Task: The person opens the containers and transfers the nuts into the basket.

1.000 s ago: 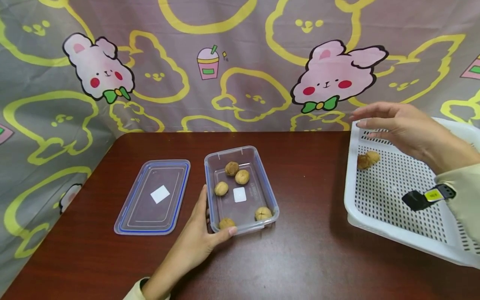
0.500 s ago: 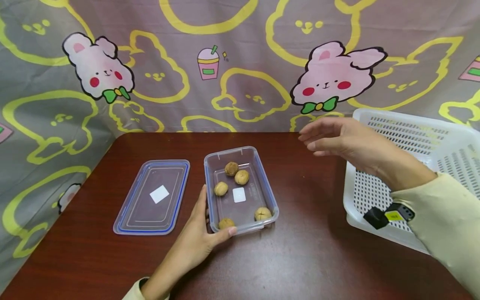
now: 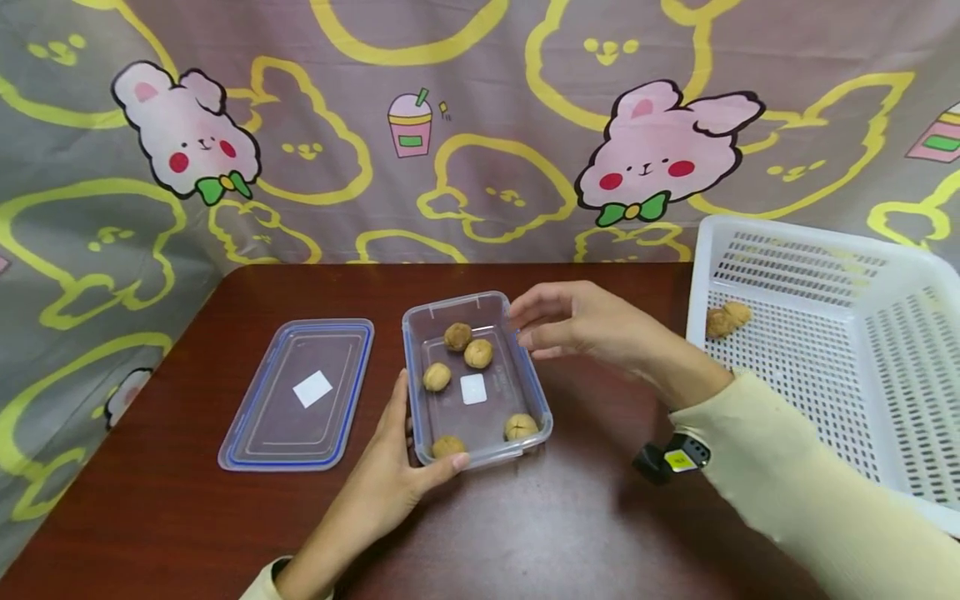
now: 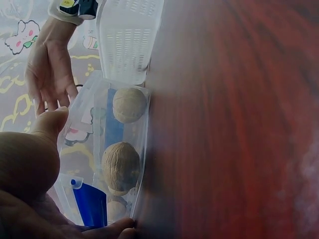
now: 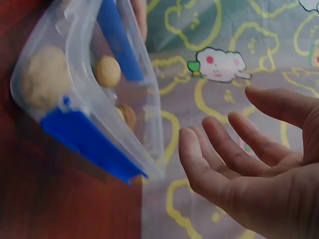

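Observation:
A clear plastic box (image 3: 542,408) with blue side clips holds several walnuts, one of them a walnut (image 3: 477,353) near its middle. My left hand (image 3: 390,475) grips the box's near left corner, thumb over the rim and fingers along the outer side. At the box's right rim hangs my right hand (image 3: 581,327), fingers loosely bent with nothing in them; in the right wrist view this hand (image 5: 249,154) is apart from the box (image 5: 82,64). The left wrist view shows the thumb over the wall beside a walnut (image 4: 121,167).
A clear lid (image 3: 279,425) with a blue seal and a white square lies left of the box. On the right stands a white perforated basket (image 3: 832,383) with walnuts (image 3: 727,320) by its left wall. A patterned cloth (image 3: 465,100) hangs behind the table.
My right hand has moved left from above the white basket to the box's right rim, uncovering the basket's walnuts. The left hand keeps its grip and the box stays in place.

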A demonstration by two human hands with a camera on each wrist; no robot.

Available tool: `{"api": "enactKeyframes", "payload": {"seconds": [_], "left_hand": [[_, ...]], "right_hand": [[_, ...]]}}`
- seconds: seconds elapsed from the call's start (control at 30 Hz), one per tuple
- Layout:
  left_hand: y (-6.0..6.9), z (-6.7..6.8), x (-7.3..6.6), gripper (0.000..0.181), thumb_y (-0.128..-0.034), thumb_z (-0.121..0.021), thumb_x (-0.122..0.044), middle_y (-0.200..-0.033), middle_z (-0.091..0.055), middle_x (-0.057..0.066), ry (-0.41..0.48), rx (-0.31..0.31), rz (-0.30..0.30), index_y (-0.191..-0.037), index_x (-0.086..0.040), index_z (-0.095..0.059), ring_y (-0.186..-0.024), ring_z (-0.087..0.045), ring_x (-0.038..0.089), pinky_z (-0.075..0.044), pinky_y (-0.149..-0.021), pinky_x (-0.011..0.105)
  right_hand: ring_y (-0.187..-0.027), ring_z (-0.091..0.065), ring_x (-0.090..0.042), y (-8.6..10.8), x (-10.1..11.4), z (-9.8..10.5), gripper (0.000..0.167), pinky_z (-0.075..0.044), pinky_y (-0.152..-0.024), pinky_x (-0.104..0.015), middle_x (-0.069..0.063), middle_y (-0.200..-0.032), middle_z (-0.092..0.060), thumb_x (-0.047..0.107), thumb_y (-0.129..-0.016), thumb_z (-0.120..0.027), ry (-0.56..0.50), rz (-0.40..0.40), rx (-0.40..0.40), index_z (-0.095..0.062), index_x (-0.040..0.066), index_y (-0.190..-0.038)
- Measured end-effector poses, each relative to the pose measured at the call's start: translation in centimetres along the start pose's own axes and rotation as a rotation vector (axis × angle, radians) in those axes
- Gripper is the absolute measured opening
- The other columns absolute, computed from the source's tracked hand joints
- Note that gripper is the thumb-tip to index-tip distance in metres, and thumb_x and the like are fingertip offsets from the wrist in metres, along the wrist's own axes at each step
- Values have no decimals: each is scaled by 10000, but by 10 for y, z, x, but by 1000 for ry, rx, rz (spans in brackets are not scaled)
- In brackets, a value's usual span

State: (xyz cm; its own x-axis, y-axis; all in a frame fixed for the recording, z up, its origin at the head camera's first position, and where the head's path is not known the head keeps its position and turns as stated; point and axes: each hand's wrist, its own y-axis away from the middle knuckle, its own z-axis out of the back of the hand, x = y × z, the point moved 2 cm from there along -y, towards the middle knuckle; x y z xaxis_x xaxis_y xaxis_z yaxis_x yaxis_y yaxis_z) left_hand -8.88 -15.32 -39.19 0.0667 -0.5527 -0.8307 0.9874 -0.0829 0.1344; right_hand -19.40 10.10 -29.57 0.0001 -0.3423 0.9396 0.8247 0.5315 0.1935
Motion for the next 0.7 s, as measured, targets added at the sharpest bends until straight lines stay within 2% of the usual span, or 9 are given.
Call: {"api": "enactKeyframes", "payload": {"seconds": [0.13, 0.27, 0.47, 0.7], "left_hand": [[0, 1, 2, 1278, -842, -884, -412, -1731, -172, 210, 16, 1, -13, -1698, -164, 33, -1381, -546, 354, -459, -1141, 555], [0, 0, 2, 1282, -841, -878, -442, -1734, -163, 216, 1, 3, -9, -1699, -177, 37, -1420, -504, 384, -443, -1149, 580], [1, 1, 2, 1285, -841, -869, -472, -1742, -135, 217, -28, 2, -9, -1699, -174, 40, -1488, -415, 406, -367, -1193, 627], [0, 1, 2, 1287, -849, -865, -463, -1749, -120, 198, -13, 12, -26, -1696, -169, 60, -1488, -423, 380, -364, -1205, 602]], "right_hand": [[-1165, -678, -283, -11, -6, -20, 366, -613, -958, -406, -202, -1327, -674, 67, -968, -688, -5, 6, 130, -641, -20, -1321], [-1103, -684, -230, -19, -13, -38, 366, -619, -939, -415, -211, -1288, -679, 49, -958, -677, -44, 2, 236, -636, -52, -1307], [-1067, -695, -205, -30, -18, -55, 362, -621, -931, -424, -231, -1299, -666, 40, -938, -683, -117, -28, 285, -627, -73, -1278], [-1016, -696, -262, -46, -24, -68, 356, -621, -932, -459, -270, -1279, -665, -34, -934, -668, -131, -74, 350, -620, -95, -1281]]}}
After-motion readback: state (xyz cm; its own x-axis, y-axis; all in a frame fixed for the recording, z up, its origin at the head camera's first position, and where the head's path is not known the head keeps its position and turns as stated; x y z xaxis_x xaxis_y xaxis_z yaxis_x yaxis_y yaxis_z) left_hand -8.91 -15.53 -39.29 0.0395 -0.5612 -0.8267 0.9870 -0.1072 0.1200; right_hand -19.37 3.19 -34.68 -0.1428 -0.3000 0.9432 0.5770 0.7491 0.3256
